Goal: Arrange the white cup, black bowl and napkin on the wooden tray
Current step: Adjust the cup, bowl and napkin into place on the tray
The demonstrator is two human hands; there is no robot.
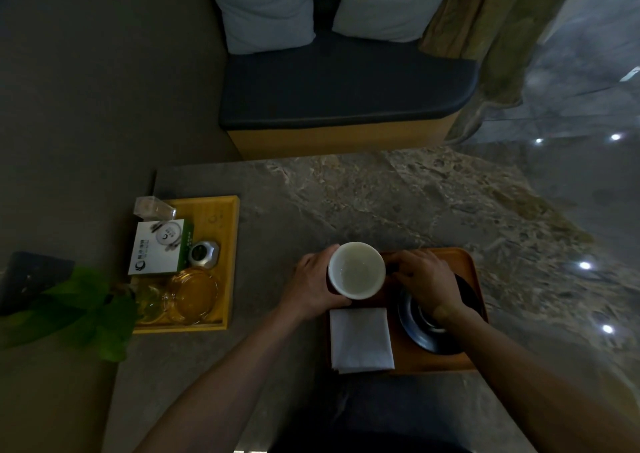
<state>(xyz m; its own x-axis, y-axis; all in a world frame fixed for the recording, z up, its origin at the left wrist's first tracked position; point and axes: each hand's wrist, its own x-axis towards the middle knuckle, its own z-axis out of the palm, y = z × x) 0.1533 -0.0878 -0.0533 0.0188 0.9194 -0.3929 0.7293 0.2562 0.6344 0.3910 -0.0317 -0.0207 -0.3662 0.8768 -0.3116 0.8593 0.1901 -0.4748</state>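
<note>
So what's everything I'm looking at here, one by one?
white cup: 1, white, far-left of wooden tray
napkin: 1, white, folded, tray's near-left
black bowl: 1, black, tray's right
wooden tray: 1, brown, on table
table: 1, grey marble
yellow tray: 1, left, holding glassware and a box
box: 1, white-green
plant: 1, green, far left
cushions: 2, pale, on bench
left hand: gripping cup
right hand: over bowl, beside cup

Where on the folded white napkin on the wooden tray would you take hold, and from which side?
Probably pinch the folded napkin at its near edge, coming from the person's side. It lies flat on the wooden tray, its layered edges show there, and the white cup and both hands crowd its far edge.
</note>
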